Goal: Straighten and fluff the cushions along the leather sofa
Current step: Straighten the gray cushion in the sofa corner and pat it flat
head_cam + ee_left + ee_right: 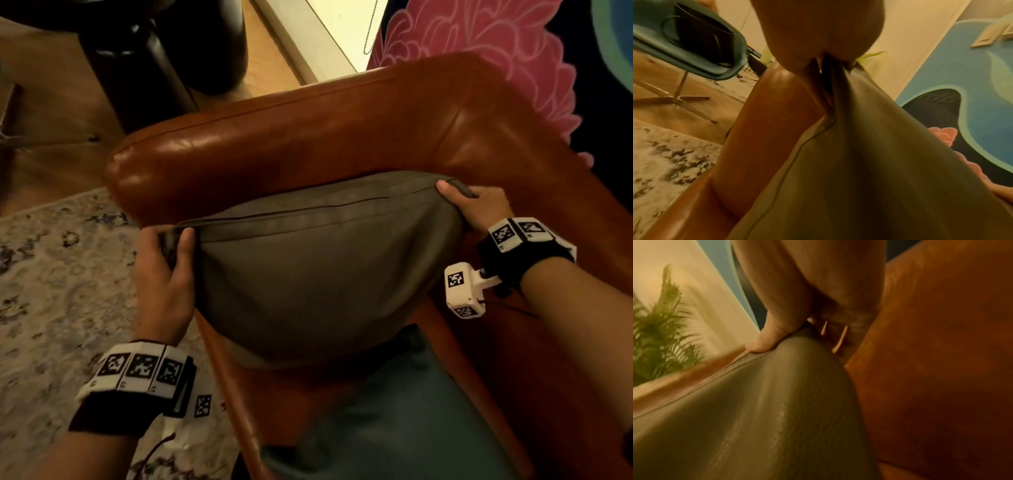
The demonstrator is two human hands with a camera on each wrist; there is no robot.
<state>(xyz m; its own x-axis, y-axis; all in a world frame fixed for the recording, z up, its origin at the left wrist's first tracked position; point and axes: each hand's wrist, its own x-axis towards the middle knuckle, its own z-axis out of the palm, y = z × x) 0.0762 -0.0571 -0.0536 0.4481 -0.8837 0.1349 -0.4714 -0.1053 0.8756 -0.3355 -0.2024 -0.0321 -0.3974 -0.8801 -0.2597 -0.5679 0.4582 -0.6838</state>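
A grey-brown cushion [315,267] stands in the corner of the brown leather sofa [308,137], leaning toward the armrest. My left hand [171,250] pinches its top left corner, thumb on the front face. My right hand [476,202] grips the top right corner, thumb over the seam. In the left wrist view the cushion [869,170] fabric bunches up into my left hand [824,60]. In the right wrist view my thumb presses the cushion [766,410] edge where my right hand [797,331] holds it against the sofa back [931,369].
A teal cushion [404,421] lies on the seat in front of the grey one. A patterned rug [61,291] covers the floor at left. A dark table leg [161,58] stands behind the armrest. A pink and blue mural [496,44] is behind the sofa.
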